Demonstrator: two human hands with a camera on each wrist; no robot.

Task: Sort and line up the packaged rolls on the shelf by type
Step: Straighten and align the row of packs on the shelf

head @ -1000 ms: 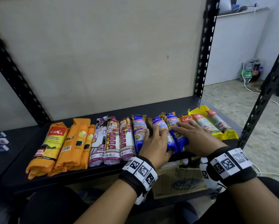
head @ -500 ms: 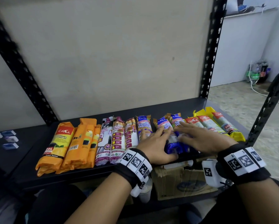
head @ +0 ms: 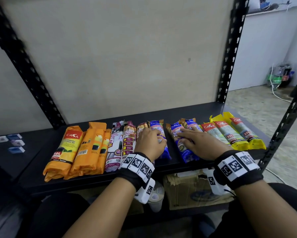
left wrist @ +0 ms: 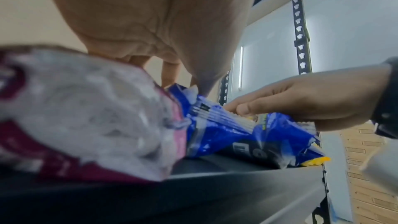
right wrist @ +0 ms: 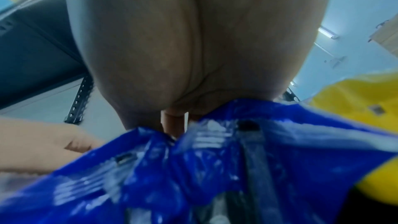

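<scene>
Blue rolls got split: one clutched by the left grip, two pressed under the flat right grip, so regrouping's still needed.

I read CASA, "GARBAGE BAG" and "Lemon Scented" on the left orange pack; its litre figure ends in 0L, first digit unclear. DRAW STRING BAG on the purple rolls. CASA plus cut-off "Sing…" on each blue roll. CASA and 25L on the yellow rolls. Wrist views too blurred to read.
</scene>
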